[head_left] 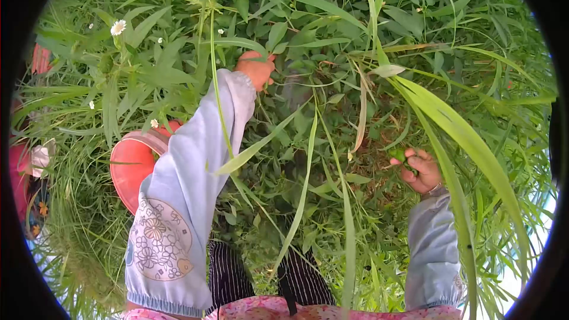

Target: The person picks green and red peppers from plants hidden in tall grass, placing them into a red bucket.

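Note:
My left hand (256, 70) reaches in among the leafy green plants (296, 118) at the upper middle. Its fingers are curled, and leaves partly cover them, so what they hold cannot be made out. On the right, my right hand (422, 172) is closed around small green peppers (398, 154), which show between the thumb and fingers. Pale blue sleeves with elastic cuffs cover both forearms. A red bucket (131, 163) lies tilted beside my left sleeve, its opening partly hidden by the sleeve.
Long grass blades (474, 148) cross in front of my right forearm. A white flower (118, 27) stands among tall weeds at the upper left. At the far left edge, part of another person in pink clothing (19, 172) shows. My striped trousers (230, 269) are below.

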The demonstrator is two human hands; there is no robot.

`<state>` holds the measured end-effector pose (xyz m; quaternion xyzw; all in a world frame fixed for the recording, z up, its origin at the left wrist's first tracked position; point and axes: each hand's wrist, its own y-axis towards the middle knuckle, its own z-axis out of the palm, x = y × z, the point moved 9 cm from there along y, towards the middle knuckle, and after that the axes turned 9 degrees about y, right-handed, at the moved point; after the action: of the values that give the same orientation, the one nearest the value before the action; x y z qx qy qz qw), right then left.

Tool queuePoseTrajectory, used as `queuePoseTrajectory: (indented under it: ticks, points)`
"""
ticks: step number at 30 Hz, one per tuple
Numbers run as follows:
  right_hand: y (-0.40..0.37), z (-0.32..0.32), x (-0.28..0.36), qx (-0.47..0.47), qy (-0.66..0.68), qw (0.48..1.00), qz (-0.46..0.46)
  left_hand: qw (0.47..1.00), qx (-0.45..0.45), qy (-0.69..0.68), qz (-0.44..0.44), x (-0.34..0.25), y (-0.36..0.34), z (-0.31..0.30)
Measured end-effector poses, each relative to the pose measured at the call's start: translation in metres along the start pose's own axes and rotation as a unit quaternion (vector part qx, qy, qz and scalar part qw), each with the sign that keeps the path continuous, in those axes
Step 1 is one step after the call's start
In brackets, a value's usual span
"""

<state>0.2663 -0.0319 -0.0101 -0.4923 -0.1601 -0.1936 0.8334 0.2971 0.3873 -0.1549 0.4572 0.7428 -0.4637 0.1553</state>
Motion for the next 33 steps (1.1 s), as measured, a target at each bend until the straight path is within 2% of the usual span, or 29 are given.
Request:
queuePoseTrajectory:
  ticks: [2,4,5,7,10,12,13,14,16,18,22,25,28,30,31,33]
  points:
    - [0.002,0.014,-0.017,0.005,0.038,0.999,-0.010,1.000,0.005,-0.006,-0.015,0.002,0.017,0.006]
    - [0.006,0.005,-0.031,0.037,0.015,0.999,-0.017,0.996,-0.007,0.086,-0.011,0.022,0.043,0.031]
    - [0.007,0.005,-0.038,0.011,0.015,0.999,-0.040,0.990,-0.021,0.136,-0.014,0.036,0.058,0.043]
    - [0.009,0.012,-0.067,0.017,0.141,0.990,-0.018,0.967,-0.072,0.242,-0.036,0.082,0.096,0.081]
    - [0.009,0.014,-0.082,0.051,0.051,0.997,0.029,0.942,-0.016,0.317,-0.109,0.068,0.077,0.087]
    - [0.004,0.054,-0.090,0.092,0.067,0.992,0.058,0.937,0.010,0.327,-0.123,0.070,0.069,0.092]
    - [-0.001,0.041,-0.104,0.061,0.054,0.995,0.063,0.937,0.025,0.324,-0.127,0.068,0.066,0.092]
    - [-0.005,0.065,-0.103,0.112,0.031,0.990,0.086,0.937,0.037,0.321,-0.131,0.067,0.063,0.092]
    - [-0.010,0.098,-0.109,0.145,0.079,0.978,0.128,0.942,0.065,0.303,-0.133,0.063,0.059,0.091]
    - [-0.013,0.112,-0.118,0.157,0.099,0.975,0.126,0.947,0.092,0.278,-0.132,0.060,0.052,0.087]
    - [-0.010,0.116,-0.127,0.147,0.131,0.970,0.140,0.959,0.141,0.202,-0.139,0.053,0.035,0.080]
    - [-0.013,0.112,-0.126,0.107,0.086,0.984,0.115,0.970,0.177,0.061,-0.153,0.045,0.011,0.073]
    - [-0.014,0.113,-0.125,0.088,0.065,0.989,0.095,0.949,0.225,-0.132,-0.177,0.034,-0.005,0.071]
    - [-0.015,0.117,-0.121,0.075,0.058,0.991,0.093,0.931,0.226,-0.225,-0.179,0.025,-0.012,0.073]
    - [-0.015,0.113,-0.125,0.076,0.062,0.991,0.093,0.961,0.056,-0.212,-0.168,0.017,-0.017,0.061]
    - [-0.014,0.117,-0.123,0.092,0.082,0.989,0.086,0.940,0.136,-0.198,-0.243,-0.004,-0.017,0.065]
